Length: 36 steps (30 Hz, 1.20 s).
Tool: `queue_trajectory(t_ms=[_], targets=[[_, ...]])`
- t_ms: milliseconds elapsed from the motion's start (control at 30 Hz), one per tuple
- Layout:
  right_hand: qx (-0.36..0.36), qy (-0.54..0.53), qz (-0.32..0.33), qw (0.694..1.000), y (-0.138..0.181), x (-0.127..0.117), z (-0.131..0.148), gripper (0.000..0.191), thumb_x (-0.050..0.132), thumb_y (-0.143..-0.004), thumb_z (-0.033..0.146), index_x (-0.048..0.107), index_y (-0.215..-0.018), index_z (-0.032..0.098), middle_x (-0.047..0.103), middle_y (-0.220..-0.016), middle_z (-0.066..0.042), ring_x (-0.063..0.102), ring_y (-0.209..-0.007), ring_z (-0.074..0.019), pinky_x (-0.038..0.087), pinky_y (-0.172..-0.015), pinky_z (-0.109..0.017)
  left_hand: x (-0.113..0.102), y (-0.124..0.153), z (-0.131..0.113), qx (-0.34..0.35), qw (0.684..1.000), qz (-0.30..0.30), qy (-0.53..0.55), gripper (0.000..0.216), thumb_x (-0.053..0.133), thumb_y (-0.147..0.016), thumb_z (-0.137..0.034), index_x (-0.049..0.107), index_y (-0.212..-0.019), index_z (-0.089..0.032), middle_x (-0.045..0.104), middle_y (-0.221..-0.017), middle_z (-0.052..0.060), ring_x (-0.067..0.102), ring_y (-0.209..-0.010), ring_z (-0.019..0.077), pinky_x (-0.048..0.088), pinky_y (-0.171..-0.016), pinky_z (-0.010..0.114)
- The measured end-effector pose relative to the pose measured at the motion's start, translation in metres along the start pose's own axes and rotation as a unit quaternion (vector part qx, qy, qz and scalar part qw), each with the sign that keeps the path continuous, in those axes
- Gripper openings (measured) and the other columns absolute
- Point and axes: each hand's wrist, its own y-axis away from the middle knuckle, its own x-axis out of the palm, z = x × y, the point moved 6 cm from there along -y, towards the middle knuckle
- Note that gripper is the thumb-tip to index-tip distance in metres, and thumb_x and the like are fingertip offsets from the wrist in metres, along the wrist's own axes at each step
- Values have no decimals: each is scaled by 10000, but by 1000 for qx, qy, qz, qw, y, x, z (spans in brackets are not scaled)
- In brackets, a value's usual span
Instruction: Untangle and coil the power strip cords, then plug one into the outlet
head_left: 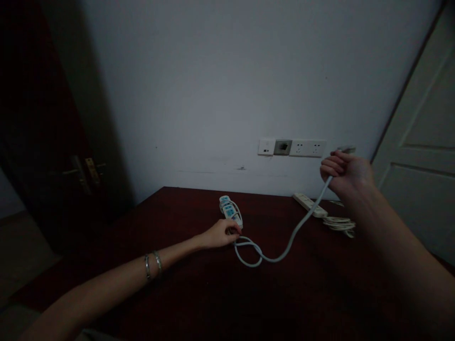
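Observation:
A white power cord [294, 232] runs in a loose curve between my hands and loops over itself near the left one. My right hand [350, 173] is raised before the wall, fingers closed around the cord; the plug end is mostly hidden by them. Low over the table, my left hand [223, 233] pinches the cord at the near end of a white power strip [229, 210] with blue socket faces. Part of the cord is wrapped around that strip, which lies on the dark red table [185, 208].
Another white power strip [307, 203] lies at the back right, its coiled cord [339, 225] beside it. Wall sockets [307, 148] and a grey wall plate [283, 147] sit above the table. A dark door [39, 118] stands left, a pale door [423, 142] right.

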Motion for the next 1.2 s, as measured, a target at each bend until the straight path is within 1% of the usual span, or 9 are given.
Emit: queue_trajectory(t_ms=[100,200,333,433,633,867,967,1067,1200], targets=[[-15,19,7,1000,1,2,3,233,426,-784,6,436,-666,207,278,-456,69,153,-382,-55,168,-284,-136,20,4,-11,34,996,61,-50,273,628,-722,-281,641,-956,-140,625,-897,50,545,-821,150,409,-741,241],[-35,72,15,997,1,9,5,208,447,-797,40,481,-660,191,257,-470,70,112,-413,-60,146,-295,-131,31,-1,-4,2,995,79,-67,232,612,-737,-255,662,-926,-130,636,-819,40,548,-728,127,398,-655,209],[-54,145,24,988,0,19,6,181,433,-811,66,545,-693,146,252,-476,74,95,-418,-46,102,-317,-135,33,-12,4,2,993,84,-79,146,573,-759,-209,678,-800,-115,629,-713,29,535,-643,108,381,-611,198],[-60,219,41,973,1,24,2,83,508,-765,111,588,-748,124,273,-481,74,135,-402,-31,90,-327,-153,24,-22,5,0,998,48,-39,158,573,-772,-236,668,-808,-115,634,-730,29,540,-665,111,392,-630,202],[-19,411,73,908,10,19,-26,189,651,-670,275,636,-771,116,355,-483,51,241,-407,-35,124,-363,-183,6,-45,3,8,1000,-14,26,172,523,-805,-252,625,-785,-114,614,-748,33,530,-700,125,399,-668,226],[8,553,96,828,7,-7,-53,380,650,-655,452,676,-769,90,363,-457,50,260,-393,-40,144,-391,-215,7,-64,20,-31,991,-46,124,226,432,-838,-300,537,-721,-138,525,-576,-9,492,-545,104,383,-549,218],[32,591,131,795,4,-21,-64,374,637,-661,467,690,-737,104,498,-496,5,402,-441,-77,262,-422,-221,5,-71,30,-45,983,-75,164,217,450,-820,-310,517,-696,-146,516,-545,-15,487,-512,103,383,-530,223],[78,603,171,775,2,-32,-80,374,617,-672,482,700,-741,124,647,-664,-56,562,-602,-159,400,-543,-260,2,-78,40,-61,972,-100,202,203,474,-800,-322,519,-705,-148,509,-523,-21,484,-481,104,383,-504,227],[110,623,211,745,-1,-41,-99,395,598,-691,495,707,-771,124,685,-746,-87,598,-669,-203,437,-615,-297,-1,-82,43,-77,964,-95,237,215,502,-778,-331,519,-668,-148,522,-514,-17,490,-456,104,388,-482,231]])
